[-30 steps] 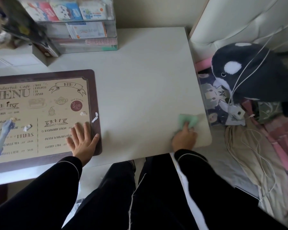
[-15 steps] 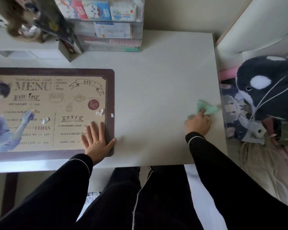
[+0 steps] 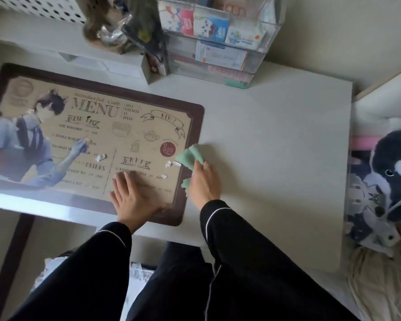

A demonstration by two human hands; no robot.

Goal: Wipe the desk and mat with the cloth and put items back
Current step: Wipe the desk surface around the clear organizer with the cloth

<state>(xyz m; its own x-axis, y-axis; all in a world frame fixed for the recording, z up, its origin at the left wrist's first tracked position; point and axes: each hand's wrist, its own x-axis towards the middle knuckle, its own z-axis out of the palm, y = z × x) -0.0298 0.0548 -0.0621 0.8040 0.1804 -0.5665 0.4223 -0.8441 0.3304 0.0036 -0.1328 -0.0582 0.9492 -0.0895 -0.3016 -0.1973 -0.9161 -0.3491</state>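
A brown-bordered menu mat (image 3: 56, 93) lies on the left half of the white desk (image 3: 276, 147). My left hand (image 3: 132, 198) presses flat on the mat's near right part, fingers spread. My right hand (image 3: 204, 184) holds a mint-green cloth (image 3: 190, 156) down on the mat's right border, the cloth sticking out past my fingers. Several small white paper scraps (image 3: 171, 163) lie on the mat just left of the cloth, and another scrap (image 3: 101, 157) sits farther left.
Clear drawer boxes (image 3: 218, 56) with colourful packs stand at the desk's back edge, beside a white riser shelf (image 3: 97, 63) with figures on it. A black-and-white orca plush (image 3: 394, 181) and bedding lie right of the desk. My dark-trousered legs are below the front edge.
My right hand swept the cloth left across the bare desk, from the right edge to the mat's right border. My left hand stayed pressed on the mat. The camera view shifted left.
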